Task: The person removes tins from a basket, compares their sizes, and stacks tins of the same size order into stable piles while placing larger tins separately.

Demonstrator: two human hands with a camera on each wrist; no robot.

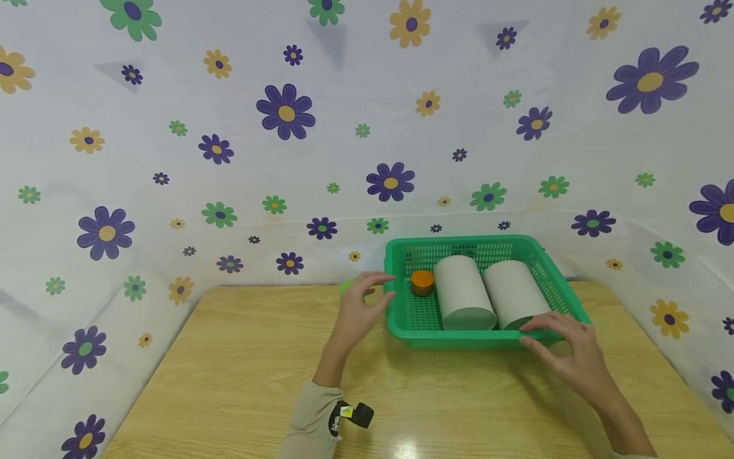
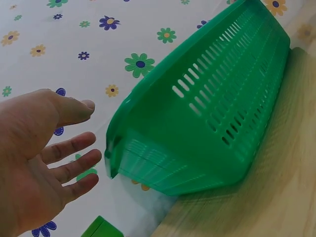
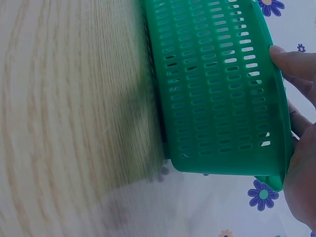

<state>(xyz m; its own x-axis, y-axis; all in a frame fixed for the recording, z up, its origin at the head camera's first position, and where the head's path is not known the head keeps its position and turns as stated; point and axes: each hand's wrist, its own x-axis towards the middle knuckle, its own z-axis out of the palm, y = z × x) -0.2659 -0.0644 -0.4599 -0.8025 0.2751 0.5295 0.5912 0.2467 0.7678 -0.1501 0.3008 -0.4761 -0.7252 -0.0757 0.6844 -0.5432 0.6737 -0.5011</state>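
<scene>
A green plastic basket [image 1: 461,339] stands on the wooden table with two white cylinders [image 1: 464,293] [image 1: 515,290] lying side by side in it. At their left, inside the basket, is a small orange round object [image 1: 422,283]. My left hand [image 1: 358,310] is beside the basket's left rim, thumb and fingers spread; the left wrist view shows a gap between the hand [image 2: 44,158] and the rim. At the front right corner my right hand [image 1: 573,350] holds the rim, with the thumb [image 3: 291,61] outside and the fingers over the inner side.
A bright green object [image 2: 102,228], partly hidden behind my left hand in the head view, lies left of the basket. A white cloth with printed flowers [image 1: 287,113] hangs behind and beside the wooden table [image 1: 246,370]. My left wrist wears a strapped black device [image 1: 361,415].
</scene>
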